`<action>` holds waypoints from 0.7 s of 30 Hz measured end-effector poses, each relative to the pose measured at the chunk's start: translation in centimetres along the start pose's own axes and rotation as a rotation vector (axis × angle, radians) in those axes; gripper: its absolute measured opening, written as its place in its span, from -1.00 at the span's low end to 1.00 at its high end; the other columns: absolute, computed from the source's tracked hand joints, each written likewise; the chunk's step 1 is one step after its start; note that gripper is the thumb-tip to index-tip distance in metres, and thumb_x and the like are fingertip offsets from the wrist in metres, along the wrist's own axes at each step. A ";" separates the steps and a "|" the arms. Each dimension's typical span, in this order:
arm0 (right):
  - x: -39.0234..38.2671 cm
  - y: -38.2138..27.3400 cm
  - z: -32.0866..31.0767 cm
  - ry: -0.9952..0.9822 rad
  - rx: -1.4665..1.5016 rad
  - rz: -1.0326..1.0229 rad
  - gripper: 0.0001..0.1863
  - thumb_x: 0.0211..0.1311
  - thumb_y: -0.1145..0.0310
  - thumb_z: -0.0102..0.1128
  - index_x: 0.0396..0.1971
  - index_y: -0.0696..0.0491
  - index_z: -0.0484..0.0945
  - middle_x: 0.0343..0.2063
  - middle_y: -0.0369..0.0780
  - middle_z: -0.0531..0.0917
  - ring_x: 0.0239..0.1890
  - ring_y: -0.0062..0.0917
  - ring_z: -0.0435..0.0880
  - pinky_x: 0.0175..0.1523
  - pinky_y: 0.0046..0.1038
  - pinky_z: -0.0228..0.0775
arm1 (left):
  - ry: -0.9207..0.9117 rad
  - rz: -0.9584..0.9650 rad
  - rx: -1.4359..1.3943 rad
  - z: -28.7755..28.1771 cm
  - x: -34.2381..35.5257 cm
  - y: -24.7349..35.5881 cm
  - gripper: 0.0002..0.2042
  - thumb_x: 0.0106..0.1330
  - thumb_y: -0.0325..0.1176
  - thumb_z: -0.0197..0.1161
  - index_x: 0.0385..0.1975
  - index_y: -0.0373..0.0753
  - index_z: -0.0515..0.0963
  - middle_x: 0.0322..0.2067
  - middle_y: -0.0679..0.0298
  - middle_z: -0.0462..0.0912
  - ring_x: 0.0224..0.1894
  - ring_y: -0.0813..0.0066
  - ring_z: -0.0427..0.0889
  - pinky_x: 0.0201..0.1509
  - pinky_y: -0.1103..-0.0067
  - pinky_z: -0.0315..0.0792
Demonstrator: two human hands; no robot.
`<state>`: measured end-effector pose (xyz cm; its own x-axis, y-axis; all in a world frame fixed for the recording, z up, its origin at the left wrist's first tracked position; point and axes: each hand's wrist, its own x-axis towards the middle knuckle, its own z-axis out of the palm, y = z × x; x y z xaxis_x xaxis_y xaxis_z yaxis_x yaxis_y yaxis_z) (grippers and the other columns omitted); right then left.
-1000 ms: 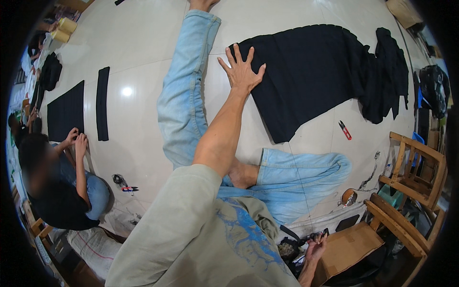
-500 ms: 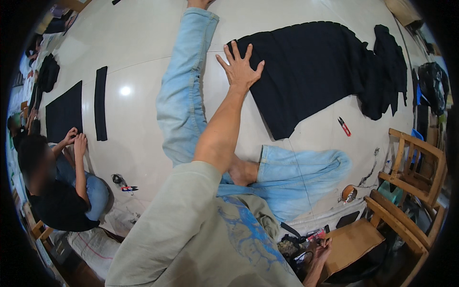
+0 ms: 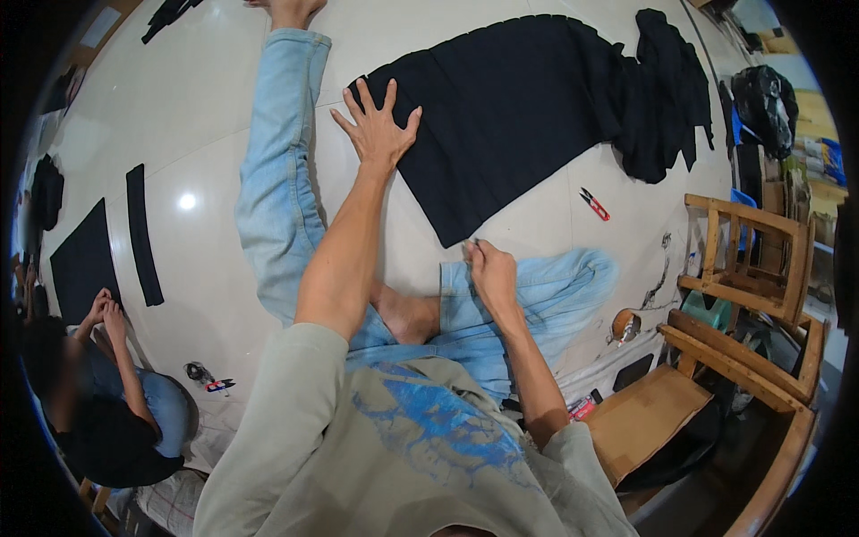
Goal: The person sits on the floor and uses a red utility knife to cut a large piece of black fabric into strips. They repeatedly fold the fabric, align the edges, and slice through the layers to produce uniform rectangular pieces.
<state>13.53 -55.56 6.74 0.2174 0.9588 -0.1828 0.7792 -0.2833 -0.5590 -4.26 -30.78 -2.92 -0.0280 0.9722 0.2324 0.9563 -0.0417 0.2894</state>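
My left hand (image 3: 376,134) lies spread on the upper left part of a large black fabric piece (image 3: 510,107) on the tiled floor; the fabric's right end is bunched. My right hand (image 3: 490,268) is raised near the fabric's lower corner, its thumb and forefinger pinched on something small that I cannot make out. Red thread snips (image 3: 594,204) lie to the right, below the bunched fabric.
My jeans-clad legs (image 3: 277,170) are on the floor. At left a co-worker (image 3: 116,421) has both hands on black fabric (image 3: 80,251), beside a black strip (image 3: 143,233). Wooden stools (image 3: 743,286), cardboard (image 3: 644,416) and black bags (image 3: 761,107) line the right side.
My right hand has come up from the clutter beside the cardboard at lower right to the fabric's lower corner. My left hand stays spread on the fabric. The view has shifted.
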 end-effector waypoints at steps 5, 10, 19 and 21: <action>-5.7 2.2 -7.5 0.057 0.021 0.102 -0.75 0.39 0.32 0.11 -0.29 0.20 0.67 -0.57 0.07 0.63 -0.51 -0.05 0.65 -0.38 -0.21 0.42 | 0.033 -0.012 -0.015 0.1 -0.3 -0.6 -0.26 0.31 0.36 0.00 0.46 0.19 0.27 0.53 -0.10 -0.07 0.55 -0.30 -0.30 0.42 -0.34 -0.47; -15.3 11.3 -14.8 0.352 -0.098 0.193 -0.75 0.43 0.39 0.06 -0.33 0.24 0.64 -0.66 -0.17 0.59 -0.62 -0.59 0.45 -0.47 -0.43 0.31 | -0.017 -0.018 -0.004 -0.4 0.0 0.2 -0.25 0.31 0.34 0.03 0.48 0.20 0.24 0.53 -0.11 -0.08 0.55 -0.30 -0.29 0.43 -0.33 -0.45; -22.0 20.6 -30.2 1.180 0.013 0.470 -0.65 0.53 0.28 0.01 -0.23 0.28 0.62 -0.32 -0.21 0.68 -0.23 -0.43 0.60 -0.09 -0.41 0.41 | -0.005 -0.010 -0.039 -0.5 -0.2 -0.7 -0.22 0.32 0.34 0.05 0.50 0.16 0.18 0.54 -0.10 -0.16 0.56 -0.27 -0.33 0.43 -0.32 -0.46; -17.8 16.8 -28.0 1.137 0.368 0.220 -0.66 0.52 0.23 0.04 -0.18 0.25 0.62 -0.30 -0.24 0.67 -0.22 -0.48 0.57 -0.08 -0.47 0.41 | 0.062 0.030 -0.075 -0.3 -0.1 -1.1 -0.21 0.33 0.33 0.06 0.52 0.15 0.13 0.55 -0.09 -0.18 0.56 -0.26 -0.35 0.44 -0.31 -0.46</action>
<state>39.16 -76.83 23.25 0.8596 0.3082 0.4075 0.4872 -0.2542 -0.8355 -5.44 -30.90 -2.96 -0.0197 0.9541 0.2988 0.9325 -0.0903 0.3497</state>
